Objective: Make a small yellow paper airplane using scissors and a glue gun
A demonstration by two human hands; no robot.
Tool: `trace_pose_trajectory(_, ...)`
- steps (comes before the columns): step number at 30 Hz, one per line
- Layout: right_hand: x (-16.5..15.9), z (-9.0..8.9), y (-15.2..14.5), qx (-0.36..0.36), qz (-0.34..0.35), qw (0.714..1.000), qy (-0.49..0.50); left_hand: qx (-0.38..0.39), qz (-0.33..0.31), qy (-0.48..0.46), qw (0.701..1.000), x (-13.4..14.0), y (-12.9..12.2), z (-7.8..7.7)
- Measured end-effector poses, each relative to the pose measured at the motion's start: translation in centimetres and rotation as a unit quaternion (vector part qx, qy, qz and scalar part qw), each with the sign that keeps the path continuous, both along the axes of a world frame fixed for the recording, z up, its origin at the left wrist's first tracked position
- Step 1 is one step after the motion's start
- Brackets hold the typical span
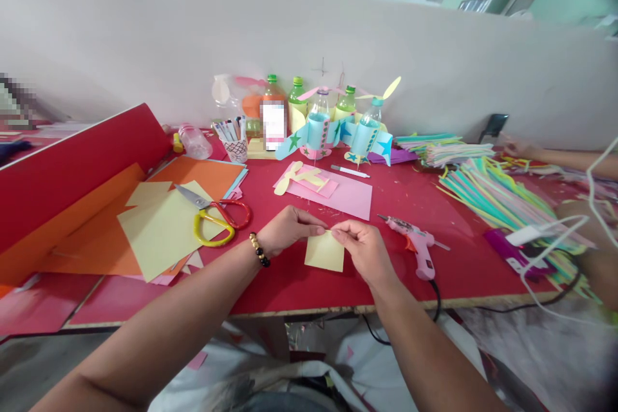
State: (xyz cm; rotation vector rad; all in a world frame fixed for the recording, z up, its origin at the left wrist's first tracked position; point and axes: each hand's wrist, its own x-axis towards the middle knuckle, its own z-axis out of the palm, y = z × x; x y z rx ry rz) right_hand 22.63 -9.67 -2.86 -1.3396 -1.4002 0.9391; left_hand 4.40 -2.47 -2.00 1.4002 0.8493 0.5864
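Between both hands is a small pale yellow piece of paper (324, 253), pinched along its top edge and hanging toward me over the red table. My left hand (288, 230), with a beaded bracelet on the wrist, grips the upper left corner with thumb and fingers. At the upper right corner my right hand (365, 247) pinches the same sheet. Just beyond the hands lie pink sheets (355, 198) with cut yellow paper shapes (288, 180) on top. A pink glue gun (421, 248) rests to the right of my right hand.
Scissors (212, 214) with red and yellow handles lie on yellow and orange paper at left. Decorated bottles (318, 125), a pen cup (235, 145) and a phone (274, 123) stand at the back. Pipe cleaners (487, 196) and a purple box (512, 254) are right, near another person's arm (555, 158).
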Motion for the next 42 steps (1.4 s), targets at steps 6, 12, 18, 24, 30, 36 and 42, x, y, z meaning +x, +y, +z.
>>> trace_pose_trajectory(6, 0.0, -0.06, 0.04, -0.002, -0.004, 1.0, 0.013, 0.006, 0.014, -0.008, 1.0, 0.38, -0.24, -0.24)
trace_pose_trajectory(12, 0.0, -0.11, 0.04, -0.001, 0.002, 1.0, 0.027, -0.02, 0.019, -0.013, 1.0, 0.33, -0.12, -0.28)
trace_pose_trajectory(18, -0.01, -0.3, 0.07, 0.003, 0.011, 0.999, 0.044, -0.045, 0.026, -0.023, 0.998, 0.36, -0.25, -0.09)
trace_pose_trajectory(24, 0.09, -0.33, 0.2, -0.022, 0.014, 0.999, 0.041, -0.03, 0.026, -0.019, 0.999, 0.38, -0.26, -0.18)
trace_pose_trajectory(30, 0.11, -0.03, 0.19, -0.024, 0.034, 0.999, -0.005, 0.013, 0.02, 0.004, 1.0, 0.35, -0.18, -0.19)
trace_pose_trajectory(36, 0.13, 0.07, 0.06, -0.028, 0.025, 0.999, -0.001, 0.023, -0.002, 0.022, 0.999, 0.19, -0.11, -0.47)
trace_pose_trajectory(42, 0.08, -0.1, 0.0, -0.033, 0.031, 0.999, -0.003, 0.059, -0.009, 0.041, 0.997, 0.24, -0.15, -0.3)
